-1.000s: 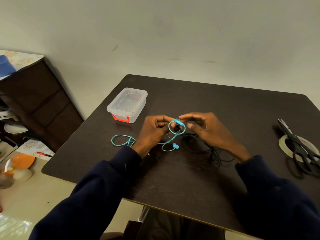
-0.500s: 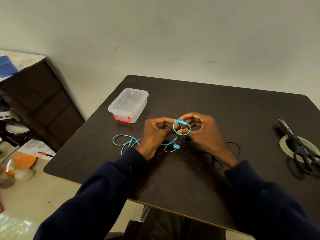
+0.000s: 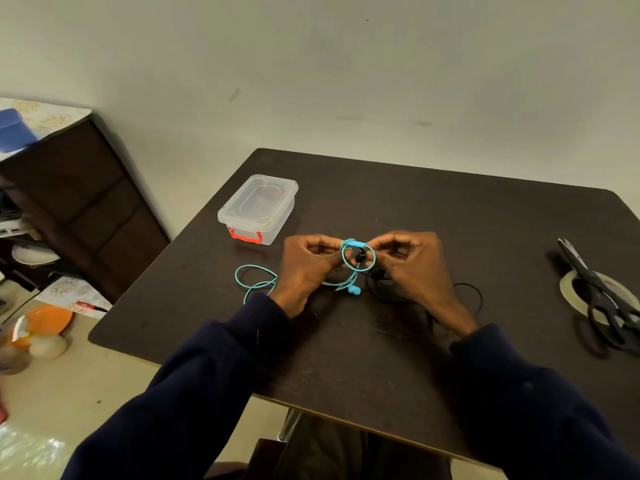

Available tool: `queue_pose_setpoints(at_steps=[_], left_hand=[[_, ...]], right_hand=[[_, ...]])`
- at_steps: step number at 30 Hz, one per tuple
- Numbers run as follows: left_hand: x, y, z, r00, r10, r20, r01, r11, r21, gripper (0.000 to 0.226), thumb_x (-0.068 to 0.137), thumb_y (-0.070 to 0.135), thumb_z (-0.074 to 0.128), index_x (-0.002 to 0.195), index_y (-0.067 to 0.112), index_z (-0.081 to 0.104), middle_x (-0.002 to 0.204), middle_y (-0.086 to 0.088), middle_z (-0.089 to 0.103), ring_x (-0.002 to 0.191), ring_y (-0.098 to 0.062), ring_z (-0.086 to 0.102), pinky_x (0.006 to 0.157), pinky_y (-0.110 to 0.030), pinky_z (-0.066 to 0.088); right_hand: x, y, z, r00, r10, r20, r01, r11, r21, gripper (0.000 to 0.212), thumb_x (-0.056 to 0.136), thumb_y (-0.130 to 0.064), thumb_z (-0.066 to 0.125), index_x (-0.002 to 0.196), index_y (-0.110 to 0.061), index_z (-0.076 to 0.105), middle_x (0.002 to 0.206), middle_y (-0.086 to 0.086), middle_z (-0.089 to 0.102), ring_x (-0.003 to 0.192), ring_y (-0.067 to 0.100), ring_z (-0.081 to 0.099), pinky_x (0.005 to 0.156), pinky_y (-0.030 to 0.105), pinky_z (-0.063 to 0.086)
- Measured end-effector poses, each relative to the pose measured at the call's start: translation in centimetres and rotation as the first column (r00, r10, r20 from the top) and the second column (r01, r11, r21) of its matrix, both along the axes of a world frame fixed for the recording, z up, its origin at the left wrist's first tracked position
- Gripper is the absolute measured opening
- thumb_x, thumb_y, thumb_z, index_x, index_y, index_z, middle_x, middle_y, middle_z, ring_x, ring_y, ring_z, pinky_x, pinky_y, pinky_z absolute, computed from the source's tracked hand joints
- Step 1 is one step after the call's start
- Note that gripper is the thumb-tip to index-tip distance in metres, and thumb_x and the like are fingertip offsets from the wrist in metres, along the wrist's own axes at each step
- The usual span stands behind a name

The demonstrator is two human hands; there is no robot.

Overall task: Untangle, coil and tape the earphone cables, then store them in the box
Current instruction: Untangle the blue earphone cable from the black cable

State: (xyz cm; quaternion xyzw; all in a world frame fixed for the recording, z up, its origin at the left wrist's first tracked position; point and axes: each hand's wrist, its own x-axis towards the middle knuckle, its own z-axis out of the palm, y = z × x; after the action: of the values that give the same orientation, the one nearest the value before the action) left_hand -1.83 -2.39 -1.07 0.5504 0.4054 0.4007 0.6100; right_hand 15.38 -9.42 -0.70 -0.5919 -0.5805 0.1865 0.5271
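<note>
A turquoise earphone cable [image 3: 254, 277] trails on the dark table [image 3: 415, 209] to the left of my hands, and one of its earbuds [image 3: 354, 289] dangles below them. Between my hands the turquoise cable forms a small loop [image 3: 372, 263] with a black earbud inside it. My left hand [image 3: 306, 268] pinches the loop's left side with curled fingers. My right hand [image 3: 414, 266] pinches its right side. A black earphone cable [image 3: 471, 292] lies tangled on the table under and beside my right hand. The clear plastic box [image 3: 258, 207] with a red latch stands lidded at the back left.
Black scissors [image 3: 599, 296] lie across a roll of clear tape [image 3: 568, 289] near the table's right edge. Left of the table stands a dark wooden cabinet [image 3: 79, 206], with an orange bowl [image 3: 48, 320] and other clutter on a lower surface.
My right hand's fingers curled in and closed on the turquoise loop, drawing nearer my left hand. The loop stayed held between both hands just above the table.
</note>
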Motion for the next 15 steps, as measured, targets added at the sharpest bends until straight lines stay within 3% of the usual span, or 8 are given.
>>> queue_pose_setpoints(at_steps=[4,8,11,15], left_hand=[[-0.1,0.0,-0.2,1.0,-0.013,0.025,0.014,0.999,-0.05,0.019,0.074,0.007,0.086,0.091,0.006,0.078,0.085,-0.011,0.078,0.082,-0.022,0.077,0.069,-0.029,0.063],[0.2,0.1,-0.3,0.999,-0.042,-0.002,0.042,0.999,0.011,0.019,0.078,0.006,0.083,0.095,0.003,0.076,0.086,-0.013,0.078,0.082,-0.022,0.076,0.074,-0.031,0.063],[-0.3,0.6,-0.4,0.994,-0.108,-0.021,0.108,0.994,-0.025,0.015,0.085,0.004,0.077,0.1,0.001,0.074,0.084,-0.017,0.076,0.073,-0.022,0.069,0.068,-0.028,0.055],[-0.9,1.0,-0.8,0.983,-0.182,0.027,0.184,0.975,-0.121,0.013,0.093,0.002,0.066,0.102,-0.005,0.071,0.087,-0.015,0.073,0.064,-0.015,0.06,0.06,-0.022,0.044]], right_hand=[[0.1,0.1,-0.2,0.996,0.086,-0.037,-0.088,0.993,-0.079,0.021,0.079,-0.016,0.086,0.099,-0.013,0.08,0.09,-0.005,0.078,0.084,0.01,0.075,0.074,0.024,0.059],[0.0,0.4,-0.3,0.996,0.09,-0.016,-0.091,0.993,-0.071,0.022,0.079,-0.017,0.086,0.1,-0.015,0.079,0.091,-0.004,0.078,0.082,0.012,0.075,0.075,0.03,0.06],[0.8,0.6,0.0,0.99,0.08,-0.113,-0.09,0.992,-0.091,0.011,0.089,-0.015,0.076,0.1,-0.013,0.078,0.086,0.001,0.077,0.07,0.018,0.073,0.066,0.033,0.059],[2.0,0.4,0.2,0.987,0.1,-0.127,-0.115,0.986,-0.117,0.016,0.099,-0.011,0.062,0.104,-0.007,0.077,0.086,0.008,0.076,0.076,0.022,0.072,0.071,0.038,0.061]])
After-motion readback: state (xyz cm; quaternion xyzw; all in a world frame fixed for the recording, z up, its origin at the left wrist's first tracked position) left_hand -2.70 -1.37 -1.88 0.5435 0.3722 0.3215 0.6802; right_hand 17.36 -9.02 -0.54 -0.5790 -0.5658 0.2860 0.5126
